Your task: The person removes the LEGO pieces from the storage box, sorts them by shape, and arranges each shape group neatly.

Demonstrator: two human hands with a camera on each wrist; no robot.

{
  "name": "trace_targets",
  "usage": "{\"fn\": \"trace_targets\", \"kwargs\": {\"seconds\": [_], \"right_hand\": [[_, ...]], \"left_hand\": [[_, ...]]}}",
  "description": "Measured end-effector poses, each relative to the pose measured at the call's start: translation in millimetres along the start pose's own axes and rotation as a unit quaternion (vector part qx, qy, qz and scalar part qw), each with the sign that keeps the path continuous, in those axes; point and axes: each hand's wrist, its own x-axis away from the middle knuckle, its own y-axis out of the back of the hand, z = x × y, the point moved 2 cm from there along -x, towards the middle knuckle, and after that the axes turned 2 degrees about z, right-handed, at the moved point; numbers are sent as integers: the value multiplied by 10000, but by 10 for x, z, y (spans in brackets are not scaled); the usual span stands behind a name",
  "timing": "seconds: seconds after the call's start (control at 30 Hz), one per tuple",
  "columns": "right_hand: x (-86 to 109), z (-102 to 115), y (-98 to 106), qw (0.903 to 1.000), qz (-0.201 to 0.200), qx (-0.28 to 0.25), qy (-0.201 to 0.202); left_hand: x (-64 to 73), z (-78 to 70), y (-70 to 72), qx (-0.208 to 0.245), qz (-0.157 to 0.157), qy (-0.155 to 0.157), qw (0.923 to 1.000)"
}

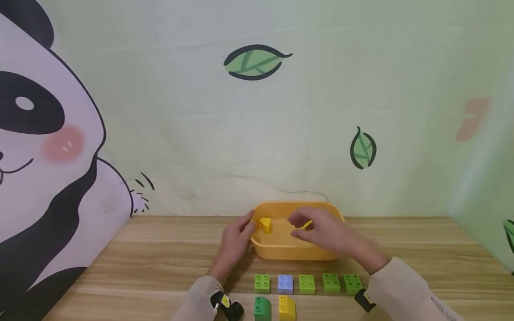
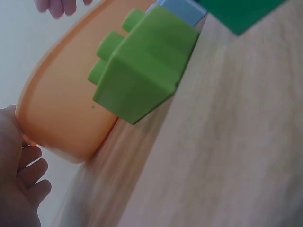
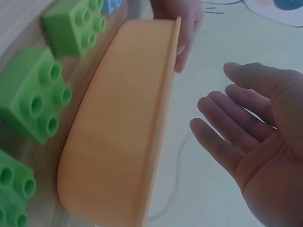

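My left hand (image 1: 234, 243) holds the left end of an orange plastic bin (image 1: 297, 253) at its rim. A small yellow block (image 1: 266, 225) lies inside at the left, and another yellow piece (image 1: 307, 224) shows partly behind my right hand's fingers. Over the bin's right half hovers my right hand (image 1: 323, 229), fingers loosely bent and apart. From the right wrist view, that hand (image 3: 258, 137) has nothing between thumb and fingers. Close to the left wrist camera stands a light green block (image 2: 147, 61) in front of the bin.
Before the bin runs a row of studded blocks: a blue block (image 1: 285, 284) and several light green blocks (image 1: 307, 284). Nearer me are a dark green block (image 1: 263, 308) and a yellow block (image 1: 287, 308). A printed wall (image 1: 192, 133) rises behind the wooden table (image 1: 160, 267).
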Motion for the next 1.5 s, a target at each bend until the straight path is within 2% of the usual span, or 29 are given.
{"fn": "trace_targets", "kwargs": {"seconds": [0.1,0.3,0.4,0.73,1.2,1.5], "right_hand": [[-33,-74,22,9999,-56,77,-93],[-105,-196,40,9995,-149,266,130],[-152,-233,14,9993,-123,363,17],[-394,-239,-150,9974,199,516,-455],[-728,-199,-323,9942,811,680,-213],[-899,-232,-454,9892,1080,927,-347]], "left_hand": [[2,-3,-3,1,4,8,10000],[-15,10,-14,-31,21,3,10000],[-21,20,-16,-60,12,-24,10000],[-19,12,-12,-94,-1,7,10000],[-14,10,-3,-43,33,85,9999],[-2,-1,8,-55,30,-25,10000]]}}
